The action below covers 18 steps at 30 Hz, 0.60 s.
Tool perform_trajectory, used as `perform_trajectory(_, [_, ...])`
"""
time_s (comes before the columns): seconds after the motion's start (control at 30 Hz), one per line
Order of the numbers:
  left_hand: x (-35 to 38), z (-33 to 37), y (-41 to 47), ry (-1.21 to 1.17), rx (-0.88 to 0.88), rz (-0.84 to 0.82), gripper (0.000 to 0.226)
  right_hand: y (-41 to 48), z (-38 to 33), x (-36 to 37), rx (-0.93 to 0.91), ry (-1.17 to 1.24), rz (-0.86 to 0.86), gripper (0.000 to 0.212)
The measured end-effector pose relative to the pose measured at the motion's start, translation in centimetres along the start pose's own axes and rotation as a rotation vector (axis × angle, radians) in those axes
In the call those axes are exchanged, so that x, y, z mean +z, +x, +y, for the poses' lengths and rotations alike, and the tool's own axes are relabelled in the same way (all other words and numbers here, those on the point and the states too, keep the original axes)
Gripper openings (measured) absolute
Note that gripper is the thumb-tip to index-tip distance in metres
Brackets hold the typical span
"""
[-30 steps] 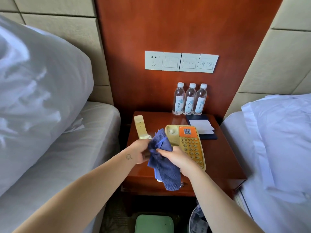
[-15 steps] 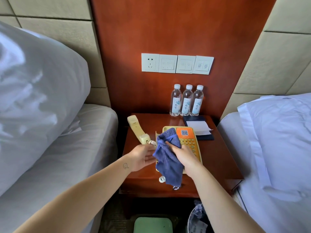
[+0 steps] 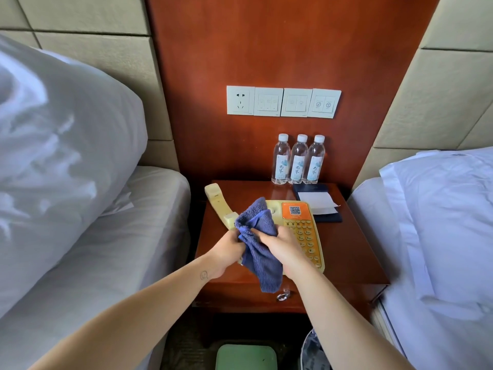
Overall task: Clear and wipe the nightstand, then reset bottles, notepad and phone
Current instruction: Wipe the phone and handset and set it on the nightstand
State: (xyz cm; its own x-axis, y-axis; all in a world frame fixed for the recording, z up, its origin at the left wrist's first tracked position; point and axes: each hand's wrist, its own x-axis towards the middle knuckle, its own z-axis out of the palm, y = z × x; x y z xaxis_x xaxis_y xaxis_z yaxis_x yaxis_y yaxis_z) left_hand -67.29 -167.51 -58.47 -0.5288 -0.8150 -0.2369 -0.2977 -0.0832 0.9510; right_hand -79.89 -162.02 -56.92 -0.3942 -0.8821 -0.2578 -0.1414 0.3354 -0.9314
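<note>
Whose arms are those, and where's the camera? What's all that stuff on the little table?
Those are a person's two bare arms. The camera sits on their head, looking down, so you see what they see. On the wooden nightstand stand three water bottles at the back, a dark notepad with white paper, and a yellow-and-orange phone. Its handset is off the phone, to the left. The right hand grips a blue cloth. The left hand touches the cloth too; what it holds is hidden.
</note>
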Motion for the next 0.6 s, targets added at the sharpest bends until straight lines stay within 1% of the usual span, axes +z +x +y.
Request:
perform_trajectory(0.07, [0.0,-0.3,0.0,-0.017,-0.012,-0.008,0.027,-0.1,0.2,0.4,-0.088,-0.058,0.081,0.018])
perform_trajectory(0.2, [-0.5,-0.7,-0.4,-0.036,-0.016,-0.098,0.018,0.2,0.6,0.8,-0.183,-0.234,0.209,0.039])
perform_trajectory(0.3, [-1.2,-0.7,-0.7,-0.174,-0.042,-0.209,0.021,0.4,0.2,0.7,-0.166,-0.265,0.201,0.047])
perform_trajectory(0.37, [-1.8,-0.6,-0.7,-0.269,-0.056,-0.268,0.024,0.9,0.0,0.5,-0.083,-0.137,0.163,0.048])
perform_trajectory(0.4, [-2.0,-0.6,-0.8,-0.318,-0.069,-0.258,0.023,1.0,-0.2,0.2,-0.029,-0.054,0.167,0.048])
perform_trajectory(0.47, [-2.3,-0.7,-0.6,-0.410,-0.099,-0.159,0.018,1.5,-0.2,-0.3,0.062,0.148,0.195,0.048])
perform_trajectory(0.5, [-2.4,-0.9,-0.4,-0.443,-0.109,-0.105,0.016,1.6,-0.1,-0.6,0.076,0.234,0.189,0.045])
perform_trajectory(0.53, [-2.4,-0.9,-0.2,-0.488,-0.117,-0.070,0.016,1.5,0.0,-0.7,0.084,0.296,0.152,0.042])
perform_trajectory(0.6, [-2.2,-0.9,0.1,-0.530,-0.101,-0.023,0.017,1.2,0.4,-0.5,0.084,0.305,0.015,0.038])
